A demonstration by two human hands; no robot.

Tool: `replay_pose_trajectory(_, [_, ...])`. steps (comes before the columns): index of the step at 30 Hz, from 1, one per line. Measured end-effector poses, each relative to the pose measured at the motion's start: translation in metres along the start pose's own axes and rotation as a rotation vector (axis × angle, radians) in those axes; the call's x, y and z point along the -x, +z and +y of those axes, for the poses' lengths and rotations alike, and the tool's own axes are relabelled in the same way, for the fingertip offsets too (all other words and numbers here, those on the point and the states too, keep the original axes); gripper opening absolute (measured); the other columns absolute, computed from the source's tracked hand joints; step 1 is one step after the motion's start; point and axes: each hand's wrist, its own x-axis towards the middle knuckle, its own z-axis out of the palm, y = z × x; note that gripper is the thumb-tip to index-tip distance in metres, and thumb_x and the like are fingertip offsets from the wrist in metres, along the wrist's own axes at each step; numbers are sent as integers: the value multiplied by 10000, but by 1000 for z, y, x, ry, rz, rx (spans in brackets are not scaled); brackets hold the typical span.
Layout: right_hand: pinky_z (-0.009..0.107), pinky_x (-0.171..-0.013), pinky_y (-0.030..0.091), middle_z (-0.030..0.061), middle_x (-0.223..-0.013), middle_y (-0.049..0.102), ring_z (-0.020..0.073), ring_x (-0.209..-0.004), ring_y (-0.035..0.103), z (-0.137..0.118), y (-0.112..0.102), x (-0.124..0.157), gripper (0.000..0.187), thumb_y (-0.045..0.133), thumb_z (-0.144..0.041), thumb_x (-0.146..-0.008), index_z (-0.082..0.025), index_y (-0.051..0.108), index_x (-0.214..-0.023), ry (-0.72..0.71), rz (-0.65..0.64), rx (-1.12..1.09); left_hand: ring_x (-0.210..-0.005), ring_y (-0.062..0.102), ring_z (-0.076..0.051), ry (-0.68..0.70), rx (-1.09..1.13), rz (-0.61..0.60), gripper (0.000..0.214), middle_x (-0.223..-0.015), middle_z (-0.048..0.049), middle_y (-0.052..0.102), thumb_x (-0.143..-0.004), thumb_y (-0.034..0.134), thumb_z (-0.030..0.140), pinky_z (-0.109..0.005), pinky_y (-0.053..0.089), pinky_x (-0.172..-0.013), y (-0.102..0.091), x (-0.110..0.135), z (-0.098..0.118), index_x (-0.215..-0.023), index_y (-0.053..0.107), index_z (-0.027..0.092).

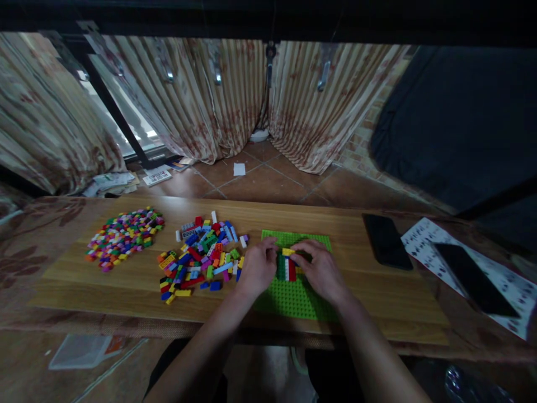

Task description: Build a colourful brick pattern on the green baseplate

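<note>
A green studded baseplate (pixel 300 305) lies on the wooden board in front of me. On it stands a small build of green, white and red toy bricks (pixel 290 270), side by side in strips. A yellow brick (pixel 287 252) sits at the far end of this build, pinched by the fingertips of my right hand (pixel 321 268). My left hand (pixel 259 266) is at the build's left side, over the plate's left edge, with its fingers curled together. Whatever those fingers may hold is hidden.
Mixed larger bricks (pixel 201 257) lie loose left of the plate. A heap of tiny coloured pieces (pixel 126 235) is farther left. At the right are a black phone (pixel 386 240), a printed sheet (pixel 428 238) and another dark phone-like device (pixel 476 278). The wooden board (pixel 104 291) carries the bricks.
</note>
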Motion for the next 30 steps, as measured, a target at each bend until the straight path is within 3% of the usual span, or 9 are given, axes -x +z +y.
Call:
replay_pose_trajectory(10, [364,-860,432,33,-923,665,202,-924,583,-5,1,-1,102,620,-236,-840,-233,695,-910,-19,-59,56,-960,694,-208,25,44,20,272,-1030,-86,737,-863,526,182,-338,530,-889,3,-2,-4,-1101,659,184])
replay_pose_trajectory(30, [342,-792,462,49,-865,687,202,-832,620,2,5,-7,105,656,-259,-807,-225,743,-854,26,-72,-20,-825,719,-181,-92,125,97,231,-887,-75,756,-746,669,120,-293,567,-792,14,-8,-6,-972,701,151])
